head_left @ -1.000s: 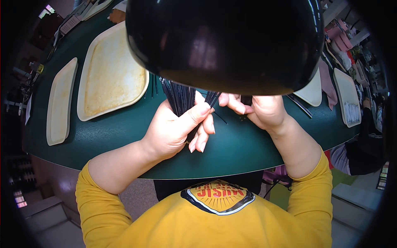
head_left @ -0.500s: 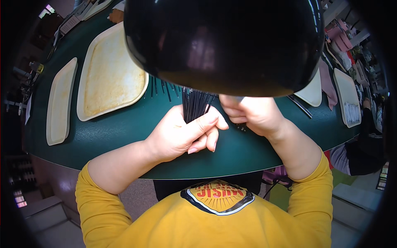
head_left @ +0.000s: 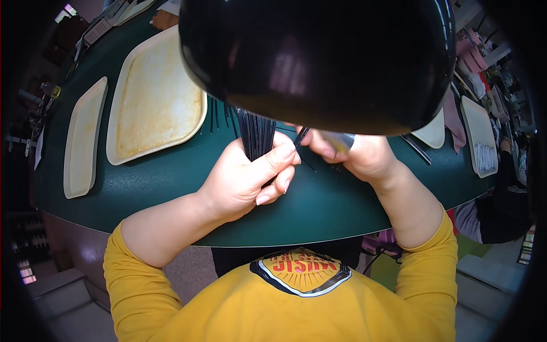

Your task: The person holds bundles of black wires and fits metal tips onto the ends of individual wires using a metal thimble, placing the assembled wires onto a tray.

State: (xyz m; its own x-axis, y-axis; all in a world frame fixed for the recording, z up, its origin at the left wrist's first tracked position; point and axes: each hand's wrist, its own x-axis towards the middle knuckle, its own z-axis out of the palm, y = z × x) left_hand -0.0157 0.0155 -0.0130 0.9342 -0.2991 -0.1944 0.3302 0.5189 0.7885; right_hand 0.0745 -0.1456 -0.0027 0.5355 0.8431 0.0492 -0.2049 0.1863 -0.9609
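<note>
A thick bundle of thin black wire-like strands [head_left: 257, 137] stands upright in my left hand [head_left: 236, 176], whose thumb and fingers wrap round its lower part. Close to its right, my right hand [head_left: 367, 157] is closed and smeared by motion. A blurred, shiny metal tool [head_left: 341, 140] shows in the right hand; its kind cannot be made out. A few black strands [head_left: 301, 135] slant away from the bundle at the right fingertips. A large glossy black dome [head_left: 319, 62] hides the bundle's upper end and part of the right fingers.
More black strands [head_left: 215, 117] lie behind my left hand on the green table [head_left: 165, 185]. A large stained cream tray [head_left: 154, 102] and a narrower tray [head_left: 85, 142] stand left. On the right are a dark rod [head_left: 419, 149], a pink cloth [head_left: 453, 122] and a tray of white pieces [head_left: 477, 122].
My left hand and the bundle have shifted slightly left and up. At my right fingertips, slanting strands and the metal tool now show more. The dome appears a little further right.
</note>
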